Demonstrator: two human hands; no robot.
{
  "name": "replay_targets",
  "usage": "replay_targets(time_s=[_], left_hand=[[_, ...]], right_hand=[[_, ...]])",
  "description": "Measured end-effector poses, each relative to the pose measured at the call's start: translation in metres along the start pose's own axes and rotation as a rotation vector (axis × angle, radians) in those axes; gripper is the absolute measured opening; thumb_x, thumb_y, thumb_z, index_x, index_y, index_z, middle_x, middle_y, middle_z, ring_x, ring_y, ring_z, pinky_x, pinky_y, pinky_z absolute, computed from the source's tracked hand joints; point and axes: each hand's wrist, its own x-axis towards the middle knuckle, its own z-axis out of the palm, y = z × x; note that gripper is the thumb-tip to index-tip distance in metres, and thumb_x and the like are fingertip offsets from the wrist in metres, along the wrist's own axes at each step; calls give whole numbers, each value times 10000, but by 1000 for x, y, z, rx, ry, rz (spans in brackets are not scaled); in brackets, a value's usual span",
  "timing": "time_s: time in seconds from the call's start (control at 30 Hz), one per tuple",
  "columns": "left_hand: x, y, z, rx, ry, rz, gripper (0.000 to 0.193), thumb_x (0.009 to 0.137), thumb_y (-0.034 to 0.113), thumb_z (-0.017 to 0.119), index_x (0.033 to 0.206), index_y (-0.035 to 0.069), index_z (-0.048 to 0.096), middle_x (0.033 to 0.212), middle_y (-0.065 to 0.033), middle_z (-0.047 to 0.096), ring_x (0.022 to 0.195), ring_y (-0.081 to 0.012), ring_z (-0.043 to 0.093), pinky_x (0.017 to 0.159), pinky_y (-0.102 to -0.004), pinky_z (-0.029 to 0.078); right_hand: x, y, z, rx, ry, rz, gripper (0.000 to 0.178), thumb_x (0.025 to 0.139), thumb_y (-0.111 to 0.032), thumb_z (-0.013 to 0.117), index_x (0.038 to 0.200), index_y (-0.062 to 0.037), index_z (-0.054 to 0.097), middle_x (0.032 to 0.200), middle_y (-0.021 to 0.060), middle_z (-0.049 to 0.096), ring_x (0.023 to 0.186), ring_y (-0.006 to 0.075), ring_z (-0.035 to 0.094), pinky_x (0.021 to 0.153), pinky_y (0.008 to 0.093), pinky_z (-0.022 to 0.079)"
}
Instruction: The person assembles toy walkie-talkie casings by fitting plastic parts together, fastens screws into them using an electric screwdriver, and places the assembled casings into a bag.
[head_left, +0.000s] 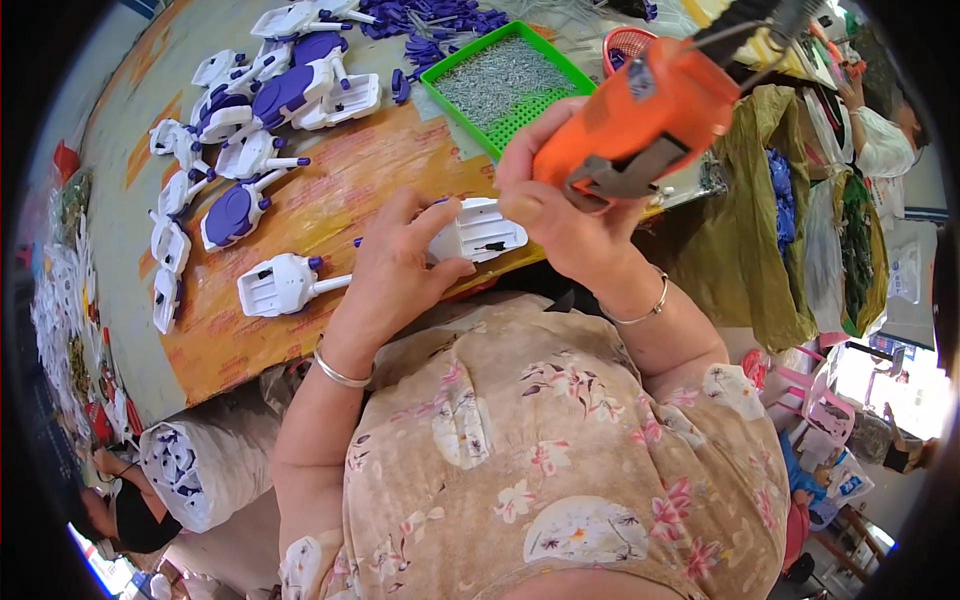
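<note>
My right hand [585, 235] is wrapped round an orange power screwdriver [625, 120], with a dark cord or spring rising from its top end. Its tip is hidden behind the hand. With thumb and fingers, my left hand [395, 260] grips a white plastic toy piece [495, 232] with an open, ribbed compartment, lying near the table's front edge. A small dark part sits inside it, and the left hand covers its other end. Left of that hand lies a similar white toy piece [283, 285] with a purple tip and a white stem.
A green tray [462, 112] of loose screws stands beyond my hands, beside a red basket [628, 45]. Several white and purple pieces [290, 95] cover the table's left, with purple parts [430, 22] behind. Olive bags [745, 220] hang at right; a white sack [225, 470] stands lower left.
</note>
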Motion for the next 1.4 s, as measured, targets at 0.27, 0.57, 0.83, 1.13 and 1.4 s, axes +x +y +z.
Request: replay_targets(time_s=[0.27, 0.57, 0.83, 1.13, 1.4], left_hand=[[-1, -3, 1, 16, 8, 37, 548, 606, 97, 815, 1115, 48, 616, 939, -136, 545, 857, -317, 557, 732, -401, 459], [0, -1, 2, 5, 23, 24, 534, 597, 101, 815, 1091, 37, 625, 925, -135, 530, 850, -321, 553, 737, -403, 458], [0, -1, 3, 20, 9, 17, 527, 600, 119, 817, 1085, 39, 625, 935, -135, 529, 865, -323, 552, 749, -406, 459], [-1, -2, 3, 43, -2, 32, 551, 612, 133, 814, 1114, 54, 600, 970, -136, 533, 889, -330, 551, 774, -425, 450], [0, 7, 12, 11, 153, 125, 423, 670, 114, 775, 1044, 33, 596, 1028, -147, 554, 952, -341, 520, 803, -431, 427]], right_hand=[[2, 21, 15, 106, 6, -66, 429, 759, -48, 736, 1110, -15, 492, 888, -29, 571, 769, 44, 505, 696, 202, 431], [7, 29, 18, 146, 0, -20, 299, 716, 61, 713, 947, 3, 533, 746, 10, 580, 654, 69, 531, 578, 215, 439], [1, 39, 19, 277, 20, 32, 348, 716, 93, 680, 1000, 1, 503, 771, 25, 568, 674, 75, 531, 606, 221, 446], [8, 12, 18, 114, 11, 27, 354, 770, -95, 721, 1016, 3, 486, 770, 31, 573, 665, 87, 533, 624, 242, 461], [14, -14, 15, 355, 49, 141, 579, 701, -388, 834, 942, -27, 451, 684, 68, 545, 586, 171, 540, 597, 330, 483]])
